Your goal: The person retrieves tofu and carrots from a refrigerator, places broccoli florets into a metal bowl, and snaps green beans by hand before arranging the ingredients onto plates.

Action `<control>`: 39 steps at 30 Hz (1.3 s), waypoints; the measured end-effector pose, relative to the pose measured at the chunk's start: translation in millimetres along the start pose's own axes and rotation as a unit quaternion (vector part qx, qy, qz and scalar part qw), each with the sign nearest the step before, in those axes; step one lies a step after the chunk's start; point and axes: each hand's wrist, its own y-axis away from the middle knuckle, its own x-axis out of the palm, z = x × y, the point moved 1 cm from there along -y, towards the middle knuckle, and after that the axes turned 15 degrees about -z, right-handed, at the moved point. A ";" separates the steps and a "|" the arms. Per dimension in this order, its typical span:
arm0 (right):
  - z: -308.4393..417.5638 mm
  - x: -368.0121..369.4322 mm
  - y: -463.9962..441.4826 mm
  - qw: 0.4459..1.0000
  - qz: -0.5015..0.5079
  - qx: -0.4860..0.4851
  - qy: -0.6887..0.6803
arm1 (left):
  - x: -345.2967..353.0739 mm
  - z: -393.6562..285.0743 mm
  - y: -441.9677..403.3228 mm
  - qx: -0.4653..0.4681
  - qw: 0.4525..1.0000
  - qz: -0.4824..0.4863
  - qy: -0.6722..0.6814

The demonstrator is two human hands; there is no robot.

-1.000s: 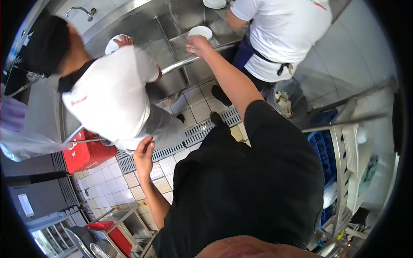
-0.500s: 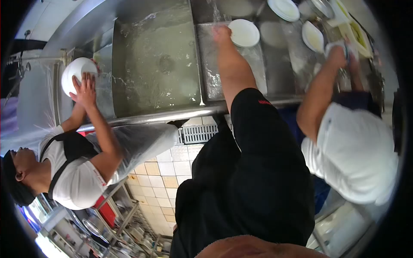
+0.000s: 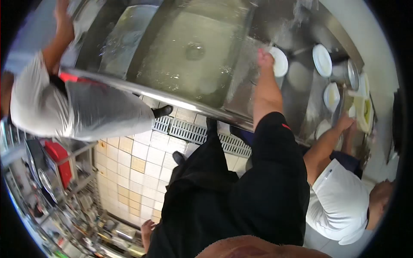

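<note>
My right hand (image 3: 265, 59) reaches over the metal sink counter and grips the left edge of a round white plate (image 3: 280, 62); part of its fingers is hidden. Splashing water (image 3: 300, 17) shows beyond that hand. Low by my left side, my left hand (image 3: 147, 228) hangs with its fingers loosely apart and nothing in it. To the right of the gripped plate are another white plate (image 3: 322, 61) and a white dish (image 3: 331, 97) with something yellowish on it.
A water-filled basin (image 3: 189, 56) lies left of my right arm. A co-worker (image 3: 38, 101) stands at the left. Another person's hands (image 3: 345, 123) work at the right, beside a pale tub (image 3: 363, 114). Behind are a floor grate (image 3: 188, 130) and loaded shelves (image 3: 79, 195).
My view has turned, so the sink and plates appear further right and tilted. My right hand stays at the plate. My left hand has come into view. The bowl held at the left is gone from sight.
</note>
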 end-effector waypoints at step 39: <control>-833.1 434.1 1139.9 0.411 0.756 -0.114 0.498 | -431.8 -640.0 -294.6 0.360 0.898 -0.038 0.249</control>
